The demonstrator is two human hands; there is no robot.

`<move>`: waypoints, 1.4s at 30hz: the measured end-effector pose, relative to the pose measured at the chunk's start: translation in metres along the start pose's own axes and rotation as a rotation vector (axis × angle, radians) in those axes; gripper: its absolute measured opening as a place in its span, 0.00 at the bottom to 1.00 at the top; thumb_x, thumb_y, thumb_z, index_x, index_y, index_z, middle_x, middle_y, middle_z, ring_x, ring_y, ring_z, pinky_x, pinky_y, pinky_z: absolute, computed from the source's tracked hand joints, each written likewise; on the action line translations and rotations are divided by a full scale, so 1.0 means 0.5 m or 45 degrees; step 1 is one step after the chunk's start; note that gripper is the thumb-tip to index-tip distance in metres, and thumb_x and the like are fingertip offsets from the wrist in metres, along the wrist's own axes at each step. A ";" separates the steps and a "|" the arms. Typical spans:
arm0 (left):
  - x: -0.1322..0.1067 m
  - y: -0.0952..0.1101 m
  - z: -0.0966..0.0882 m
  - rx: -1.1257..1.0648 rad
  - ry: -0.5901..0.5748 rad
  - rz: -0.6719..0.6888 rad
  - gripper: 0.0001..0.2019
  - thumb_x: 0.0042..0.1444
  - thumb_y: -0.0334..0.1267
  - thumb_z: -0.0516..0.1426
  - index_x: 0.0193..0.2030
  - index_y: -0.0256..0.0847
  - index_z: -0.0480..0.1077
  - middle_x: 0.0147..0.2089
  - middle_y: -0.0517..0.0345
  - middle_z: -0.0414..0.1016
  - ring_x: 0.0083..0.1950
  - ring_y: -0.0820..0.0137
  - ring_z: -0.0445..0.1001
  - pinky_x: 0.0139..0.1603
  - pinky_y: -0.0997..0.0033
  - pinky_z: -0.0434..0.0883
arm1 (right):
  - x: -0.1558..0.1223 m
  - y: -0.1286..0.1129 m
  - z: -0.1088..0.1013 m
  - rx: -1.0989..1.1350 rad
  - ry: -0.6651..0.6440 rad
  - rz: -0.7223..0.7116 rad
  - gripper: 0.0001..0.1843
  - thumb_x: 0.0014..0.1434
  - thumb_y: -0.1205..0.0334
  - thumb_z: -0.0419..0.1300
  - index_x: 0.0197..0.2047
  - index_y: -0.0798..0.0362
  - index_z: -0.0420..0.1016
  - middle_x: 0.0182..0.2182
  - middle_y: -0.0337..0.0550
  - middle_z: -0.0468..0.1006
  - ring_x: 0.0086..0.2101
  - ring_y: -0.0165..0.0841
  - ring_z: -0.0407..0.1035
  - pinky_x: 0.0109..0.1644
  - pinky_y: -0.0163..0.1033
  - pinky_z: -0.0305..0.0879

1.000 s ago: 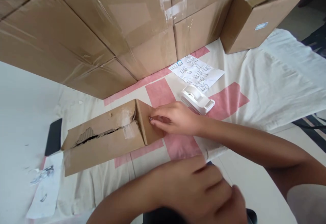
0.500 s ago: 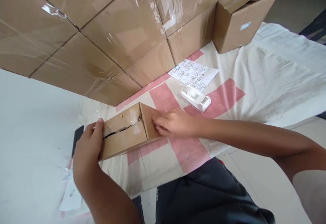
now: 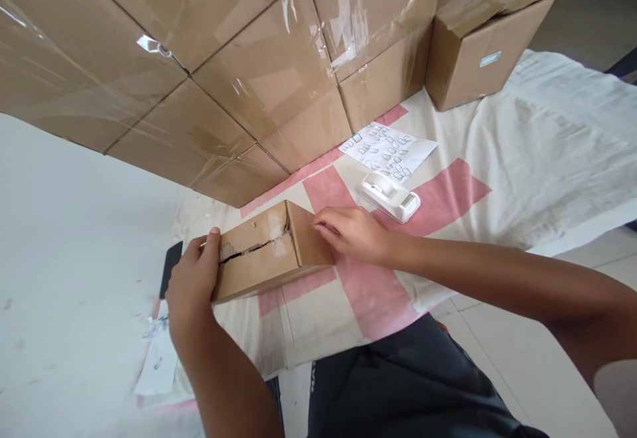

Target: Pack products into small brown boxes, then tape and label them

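Note:
A small cardboard box [image 3: 259,252] lies on the cloth-covered table, with a torn, dark gap along its taped top seam. My left hand [image 3: 194,279] is wrapped around its left end, thumb over the top edge. At the box's right end face is my right hand [image 3: 353,231], its thumb and fingertips pinched together. Whether something small is between those fingertips, or whether they touch the cardboard, I cannot tell. Beyond the right hand sit a white tape dispenser [image 3: 391,197] and a paper sheet [image 3: 391,149] covered with small outlined label shapes.
A wall of stacked, tape-wrapped cartons [image 3: 279,73] rises along the back of the table. Another carton [image 3: 490,46] with a small blue-edged label stands at the back right. A dark flat object [image 3: 171,269] and papers [image 3: 158,358] lie left of my left hand.
My right hand's fingertips have drawn slightly back along the box's end face and are pinched closer together. The left hand keeps its hold. The whole view has shifted a little.

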State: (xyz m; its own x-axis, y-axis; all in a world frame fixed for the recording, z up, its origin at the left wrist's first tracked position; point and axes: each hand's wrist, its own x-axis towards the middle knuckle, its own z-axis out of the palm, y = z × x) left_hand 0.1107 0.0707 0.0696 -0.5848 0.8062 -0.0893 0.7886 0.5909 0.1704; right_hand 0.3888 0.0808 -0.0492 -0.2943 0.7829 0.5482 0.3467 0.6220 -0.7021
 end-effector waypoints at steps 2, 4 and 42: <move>0.000 0.001 0.000 -0.002 0.007 -0.005 0.35 0.64 0.70 0.41 0.61 0.50 0.71 0.62 0.43 0.74 0.61 0.40 0.72 0.60 0.35 0.67 | 0.000 -0.003 0.001 0.035 -0.008 -0.034 0.10 0.71 0.64 0.53 0.42 0.52 0.76 0.38 0.45 0.83 0.34 0.34 0.75 0.37 0.38 0.66; -0.001 0.000 0.001 -0.018 0.022 -0.005 0.35 0.63 0.70 0.42 0.61 0.51 0.71 0.62 0.44 0.74 0.61 0.40 0.72 0.60 0.35 0.68 | 0.000 -0.004 0.003 0.184 -0.032 -0.013 0.09 0.68 0.65 0.56 0.39 0.52 0.77 0.36 0.45 0.83 0.32 0.33 0.74 0.37 0.38 0.67; 0.002 -0.005 0.007 -0.125 0.084 0.030 0.30 0.63 0.67 0.46 0.58 0.51 0.73 0.61 0.46 0.75 0.61 0.43 0.71 0.62 0.38 0.67 | 0.006 0.016 -0.001 0.781 -0.148 -0.111 0.06 0.62 0.64 0.64 0.33 0.55 0.76 0.32 0.44 0.79 0.28 0.27 0.69 0.29 0.34 0.63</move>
State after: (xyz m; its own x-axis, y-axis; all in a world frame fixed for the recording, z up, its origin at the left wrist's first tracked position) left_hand 0.1089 0.0704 0.0658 -0.5803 0.8141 -0.0197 0.7816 0.5636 0.2674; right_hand 0.3911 0.0879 -0.0529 -0.4050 0.7016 0.5862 -0.2463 0.5338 -0.8090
